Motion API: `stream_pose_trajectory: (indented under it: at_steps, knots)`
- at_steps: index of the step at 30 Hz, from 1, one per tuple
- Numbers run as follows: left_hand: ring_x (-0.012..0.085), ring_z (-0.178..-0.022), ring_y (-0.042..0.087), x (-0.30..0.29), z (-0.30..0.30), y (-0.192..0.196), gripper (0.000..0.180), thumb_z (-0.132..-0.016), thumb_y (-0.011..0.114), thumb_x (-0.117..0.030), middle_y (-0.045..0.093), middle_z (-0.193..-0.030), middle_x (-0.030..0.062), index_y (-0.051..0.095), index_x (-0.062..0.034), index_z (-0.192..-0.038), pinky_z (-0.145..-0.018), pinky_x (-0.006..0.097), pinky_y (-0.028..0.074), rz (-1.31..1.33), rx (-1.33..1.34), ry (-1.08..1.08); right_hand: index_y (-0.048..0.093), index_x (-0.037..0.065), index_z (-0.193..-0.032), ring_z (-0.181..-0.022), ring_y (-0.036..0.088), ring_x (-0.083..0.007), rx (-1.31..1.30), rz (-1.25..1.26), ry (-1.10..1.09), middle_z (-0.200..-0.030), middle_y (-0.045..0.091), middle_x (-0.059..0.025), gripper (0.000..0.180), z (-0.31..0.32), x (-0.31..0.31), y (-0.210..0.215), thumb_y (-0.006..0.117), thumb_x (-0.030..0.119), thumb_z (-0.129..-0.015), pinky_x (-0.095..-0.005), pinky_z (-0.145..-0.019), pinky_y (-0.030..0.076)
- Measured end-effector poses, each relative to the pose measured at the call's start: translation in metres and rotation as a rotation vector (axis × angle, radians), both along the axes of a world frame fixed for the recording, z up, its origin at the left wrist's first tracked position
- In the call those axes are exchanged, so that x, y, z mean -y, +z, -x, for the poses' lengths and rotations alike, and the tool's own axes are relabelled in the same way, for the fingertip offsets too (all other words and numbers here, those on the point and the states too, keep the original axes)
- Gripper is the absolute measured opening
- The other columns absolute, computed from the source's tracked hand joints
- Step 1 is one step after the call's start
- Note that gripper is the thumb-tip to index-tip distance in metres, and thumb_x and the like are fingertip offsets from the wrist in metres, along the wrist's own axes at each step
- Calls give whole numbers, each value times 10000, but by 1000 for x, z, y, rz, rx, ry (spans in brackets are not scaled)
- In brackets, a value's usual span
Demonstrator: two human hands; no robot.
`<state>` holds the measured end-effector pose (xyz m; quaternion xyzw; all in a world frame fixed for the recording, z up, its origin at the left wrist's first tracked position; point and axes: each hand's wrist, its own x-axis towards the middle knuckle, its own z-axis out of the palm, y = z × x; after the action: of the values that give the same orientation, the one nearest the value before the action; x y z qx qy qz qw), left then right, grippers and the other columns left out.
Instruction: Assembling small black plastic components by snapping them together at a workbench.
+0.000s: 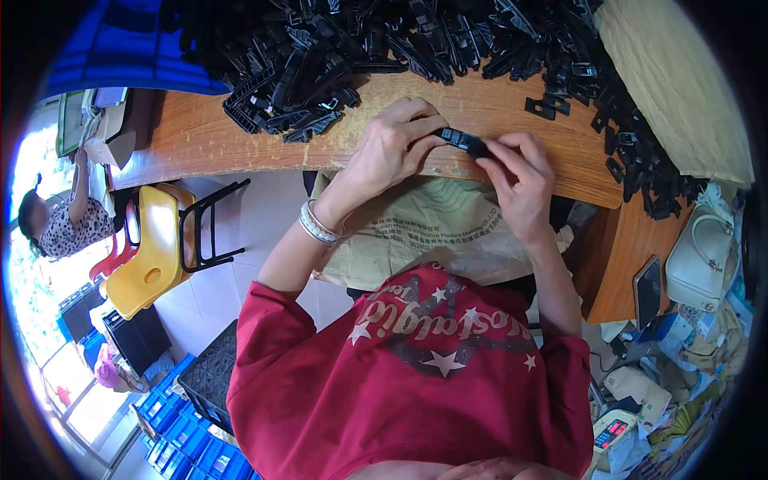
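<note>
Between my two hands, just above the front edge of the wooden table (pixel 320 152), is a small black plastic part (pixel 464 142), long and narrow like the ones in the heap. My left hand (pixel 398 142) grips its left end with bent fingers. At its other end, the thumb and fingers of my right hand (pixel 520 172) pinch it. A large heap of black plastic parts (pixel 296 72) covers the far side of the table. Smaller black frame-shaped pieces (pixel 548 106) lie to the right of it.
A woven sack (pixel 448 216) drapes below the table edge. Blue bin (pixel 136 48) stands far left, beige sheet (pixel 680 80) far right. A white handbag (pixel 700 260) and phone (pixel 646 288) are on the right. Left are a yellow chair (pixel 148 252), blue crates (pixel 188 432) and another person (pixel 72 224).
</note>
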<state>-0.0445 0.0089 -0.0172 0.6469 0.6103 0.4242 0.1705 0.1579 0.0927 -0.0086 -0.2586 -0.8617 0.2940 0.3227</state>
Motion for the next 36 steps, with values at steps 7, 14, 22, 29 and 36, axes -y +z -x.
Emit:
stream_pose_trajectory:
  at_steps: [7, 14, 22, 29, 36]
  knots:
    - [305, -852, 604, 0, 1, 0, 183, -770, 710, -38, 623, -925, 117, 682, -8, -949, -742, 383, 503, 14, 12, -19, 657, -12, -1006, -878, 577, -280, -38, 134, -48, -913, 595, -96, 269, 4, -1, -4, 746, 14, -753, -379, -774, 467]
    - [298, -832, 593, 0, 2, 1, 191, -776, 706, -45, 613, -909, 108, 676, -15, -962, -738, 382, 497, -3, -11, -25, 680, -16, -1007, -870, 583, -267, 49, 166, -19, -932, 609, -98, 253, -10, -9, 1, 740, 5, -763, -351, -762, 470]
    - [294, -818, 630, -4, -1, 4, 208, -799, 688, -22, 631, -961, 127, 681, 0, -1006, -710, 348, 515, -35, -127, -79, 694, -41, -989, -883, 569, -255, 15, 90, 106, -913, 583, -97, 261, 10, -13, 0, 737, -34, -731, -355, -744, 472]
    - [277, -780, 660, -7, 13, 12, 248, -796, 764, -177, 648, -950, 123, 706, 7, -952, -663, 347, 540, 86, 31, -115, 714, -3, -1016, -823, 627, -220, 50, 306, 303, -942, 617, -112, 226, -6, -13, 4, 716, -5, -790, -314, -721, 503]
    - [252, -828, 596, -42, 29, 16, 299, -714, 698, -44, 557, -1002, 115, 594, 4, -990, -711, 337, 514, -86, -762, 47, 665, -22, -934, -895, 613, -291, -18, -87, -200, -956, 619, -127, 123, -9, -44, 3, 682, -17, -813, -372, -771, 484]
